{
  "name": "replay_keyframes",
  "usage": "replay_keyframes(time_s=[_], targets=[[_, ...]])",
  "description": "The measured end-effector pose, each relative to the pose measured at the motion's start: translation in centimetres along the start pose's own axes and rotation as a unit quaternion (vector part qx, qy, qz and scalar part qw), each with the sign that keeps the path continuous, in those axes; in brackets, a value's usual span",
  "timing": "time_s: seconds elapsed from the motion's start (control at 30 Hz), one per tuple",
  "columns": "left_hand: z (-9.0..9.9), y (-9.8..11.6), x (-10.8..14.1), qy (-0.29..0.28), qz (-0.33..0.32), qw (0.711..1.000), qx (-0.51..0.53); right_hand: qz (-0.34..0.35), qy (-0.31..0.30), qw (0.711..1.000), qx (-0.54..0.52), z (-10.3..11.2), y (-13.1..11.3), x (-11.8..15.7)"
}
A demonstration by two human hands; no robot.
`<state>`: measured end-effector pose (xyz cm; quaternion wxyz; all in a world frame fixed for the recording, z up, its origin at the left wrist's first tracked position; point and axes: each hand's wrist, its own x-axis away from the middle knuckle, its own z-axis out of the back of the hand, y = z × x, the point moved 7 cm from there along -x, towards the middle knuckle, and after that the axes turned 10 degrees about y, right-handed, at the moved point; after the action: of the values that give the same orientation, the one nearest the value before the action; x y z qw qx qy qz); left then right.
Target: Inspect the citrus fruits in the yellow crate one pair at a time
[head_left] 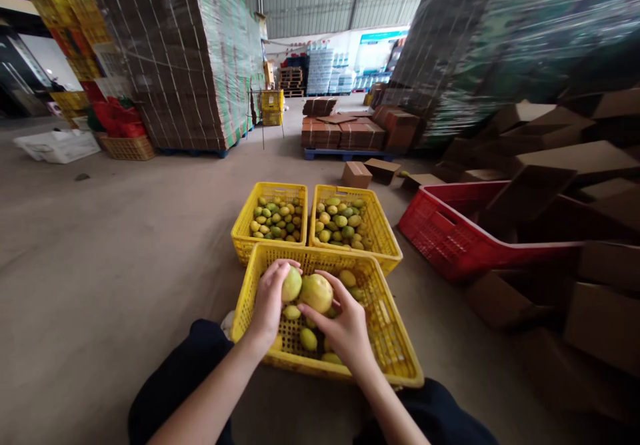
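Note:
Over the near yellow crate (400,328), my left hand (270,298) is closed around a greenish lemon (291,285). Beside it, my right hand (345,318) grips a larger, yellower lemon (317,293) between thumb and fingers. The two fruits are side by side, very close together; whether they touch I cannot tell. Below them several loose lemons (309,340) lie on the crate's perforated floor, partly hidden by my hands.
Two yellow crates, left (243,242) and right (385,235), filled with yellow and green fruit, stand just beyond. A red crate (440,238) and heaped cardboard boxes (605,318) are on the right. Wrapped pallet stacks (170,65) and flattened cartons on a pallet (340,135) stand farther back.

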<state>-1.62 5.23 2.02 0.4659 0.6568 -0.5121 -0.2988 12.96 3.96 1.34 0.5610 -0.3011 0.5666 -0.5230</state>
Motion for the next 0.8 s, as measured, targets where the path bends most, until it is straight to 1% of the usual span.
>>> replay_keyframes(time_s=[0.07, 0.13, 0.17, 0.23, 0.43, 0.53, 0.63, 0.7, 0.8], targets=[[0.1, -0.7, -0.2, 0.019, 0.075, 0.995, 0.063, -0.007, -0.004, 1.0, -0.016, -0.2, -0.1, -0.1], [0.0, -1.4, -0.3, 0.03, 0.153, 0.981, 0.119, -0.01, -0.008, 1.0, -0.025, -0.4, -0.3, -0.1], [-0.1, -1.6, -0.3, 0.033, 0.179, 0.974, 0.137, -0.01, -0.008, 1.0, -0.026, -0.4, -0.4, -0.2], [-0.1, -1.6, -0.4, 0.036, 0.2, 0.967, 0.154, -0.006, -0.005, 1.0, -0.02, -0.4, -0.6, -0.2], [-0.4, -1.7, -0.2, 0.044, 0.222, 0.959, 0.172, 0.003, -0.009, 1.0, -0.029, -0.2, -0.9, -0.4], [-0.7, -1.5, 0.0, 0.03, 0.2, 0.964, 0.173, -0.008, -0.006, 0.998, -0.055, 0.0, -0.6, -0.5], [-1.0, -1.3, 0.1, 0.006, 0.137, 0.981, 0.135, -0.011, 0.012, 0.998, -0.06, 0.5, -0.4, -0.6], [-0.8, -1.0, 0.1, 0.007, 0.071, 0.994, 0.082, 0.015, 0.018, 0.999, -0.028, 0.7, -0.7, -0.6], [-0.3, -0.6, 0.2, 0.023, -0.022, 0.999, 0.013, 0.099, 0.034, 0.993, 0.054, 1.1, -1.8, -0.2]])
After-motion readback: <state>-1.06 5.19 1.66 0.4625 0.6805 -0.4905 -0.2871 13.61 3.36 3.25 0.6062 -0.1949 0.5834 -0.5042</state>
